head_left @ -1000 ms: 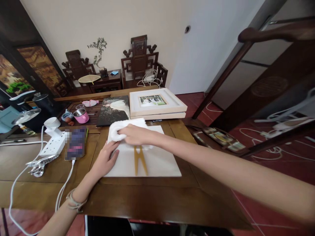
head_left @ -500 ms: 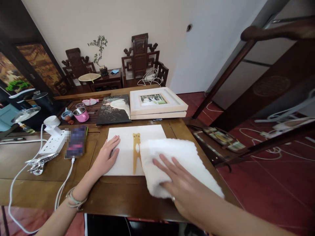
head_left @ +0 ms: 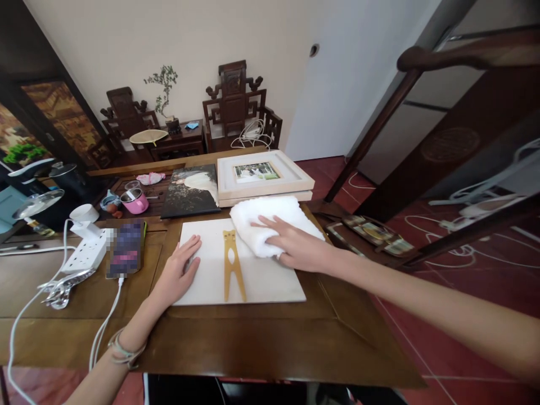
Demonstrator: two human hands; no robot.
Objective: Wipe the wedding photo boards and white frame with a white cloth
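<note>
My left hand (head_left: pixel 180 271) lies flat on the left edge of a white rectangular board (head_left: pixel 270 284), fingers stretched out. My right hand (head_left: pixel 291 243) holds a folded fluffy white towel (head_left: pixel 274 215), its fingers spread over the top and the thumb near the front edge. The towel rests across the board's upper right corner and reaches onto the table. In the board's middle shows a flat golden-yellow animal shape (head_left: pixel 230 261) with two long legs. Whether it is a loose piece or part of the board I cannot tell.
On the wooden table (head_left: pixel 253 343), stacked white picture frames (head_left: pixel 291 175) and a dark photo panel (head_left: pixel 179 197) lie behind the board. To the left are a phone (head_left: pixel 125 250), a power strip (head_left: pixel 90 250) with cables, and a pink cup (head_left: pixel 135 202). A wooden chair (head_left: pixel 379 129) stands right.
My right hand has moved the towel away from me, up toward the frames, baring the board's lower right and the animal shape's right leg. My left hand stays on the board.
</note>
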